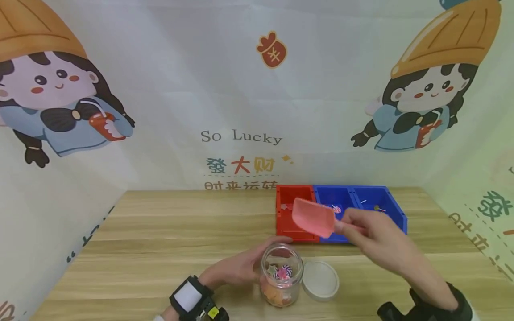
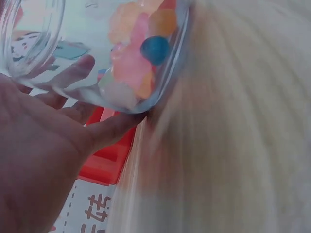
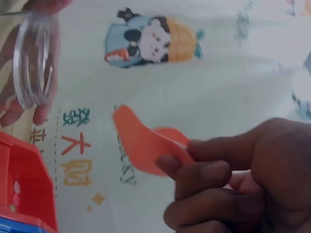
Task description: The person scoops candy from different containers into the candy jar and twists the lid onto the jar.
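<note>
A clear glass jar (image 1: 296,285) stands uncovered on the table, partly filled with colourful candy-like pieces (image 2: 131,63) in orange, pink and blue. My left hand (image 1: 239,269) holds it around its left and far side, the fingers wrapping the glass. Up over the bins, my right hand (image 1: 379,238) grips the handle of a pink scoop (image 1: 313,217), the thumb and fingers curled round it. In the right wrist view the scoop's blade (image 3: 141,145) is tilted; whether anything lies in it cannot be seen. Beside the jar, to its right, lies a round whitish lid (image 1: 320,280).
Behind the jar sit a red bin (image 1: 284,231) and a joined blue bin (image 1: 403,225) with two compartments. Small pieces lie in the red bin, lollipop-like sweets in the blue one. A printed cloth (image 1: 180,98) walls in the wooden table (image 1: 168,232) at the back and sides.
</note>
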Demonstrator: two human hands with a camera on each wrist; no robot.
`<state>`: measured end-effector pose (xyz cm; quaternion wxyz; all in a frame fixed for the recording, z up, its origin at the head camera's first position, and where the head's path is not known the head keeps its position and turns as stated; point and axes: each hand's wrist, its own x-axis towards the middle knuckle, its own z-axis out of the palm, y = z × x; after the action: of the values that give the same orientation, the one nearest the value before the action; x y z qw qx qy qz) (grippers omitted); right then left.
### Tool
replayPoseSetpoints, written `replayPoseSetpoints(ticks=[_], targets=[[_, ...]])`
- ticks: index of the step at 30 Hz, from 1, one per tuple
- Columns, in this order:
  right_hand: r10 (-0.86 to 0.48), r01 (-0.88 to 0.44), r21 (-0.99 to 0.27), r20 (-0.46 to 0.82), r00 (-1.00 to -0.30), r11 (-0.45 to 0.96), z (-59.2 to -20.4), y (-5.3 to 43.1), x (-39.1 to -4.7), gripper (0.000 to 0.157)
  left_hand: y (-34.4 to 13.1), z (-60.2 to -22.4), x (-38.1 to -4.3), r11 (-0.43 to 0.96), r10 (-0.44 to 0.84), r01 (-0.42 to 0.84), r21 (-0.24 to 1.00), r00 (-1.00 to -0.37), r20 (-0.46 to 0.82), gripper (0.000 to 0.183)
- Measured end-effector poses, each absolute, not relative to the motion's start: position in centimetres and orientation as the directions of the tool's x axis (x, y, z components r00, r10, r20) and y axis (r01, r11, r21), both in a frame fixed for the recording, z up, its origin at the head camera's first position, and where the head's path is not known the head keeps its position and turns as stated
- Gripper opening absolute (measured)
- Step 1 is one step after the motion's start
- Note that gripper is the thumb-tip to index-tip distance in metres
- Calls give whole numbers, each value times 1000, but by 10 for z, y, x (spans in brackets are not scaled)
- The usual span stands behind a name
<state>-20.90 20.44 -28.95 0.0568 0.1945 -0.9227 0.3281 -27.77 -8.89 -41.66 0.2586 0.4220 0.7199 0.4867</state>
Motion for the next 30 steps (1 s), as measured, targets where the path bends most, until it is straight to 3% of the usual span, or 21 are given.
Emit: replayPoseSetpoints(ticks=[4,8,12,15,22,30], targets=[[-220,-271,-736,168,-961,620,-291,237,-231,27,-93,-413,-280,216,783,317,923,-621,30,52],[-139,-128,-798,57,-989,588,-296,268,-248,40,-94,-411,-287,231,662,386,893,-735,147,45],[-118,-59,-824,-9,-993,564,-309,286,-258,42,-93,-411,-299,309,492,480,821,-819,294,44],[-136,-44,-854,-32,-990,519,-323,296,-261,37,-91,-413,-310,324,401,430,843,-869,289,47],[-83,11,-910,-50,-995,414,-356,317,-263,33,-65,-412,-335,202,403,219,955,-907,123,57],[40,115,-888,-109,-993,445,-386,323,-265,39,-41,-416,-362,249,401,166,954,-915,54,63]])
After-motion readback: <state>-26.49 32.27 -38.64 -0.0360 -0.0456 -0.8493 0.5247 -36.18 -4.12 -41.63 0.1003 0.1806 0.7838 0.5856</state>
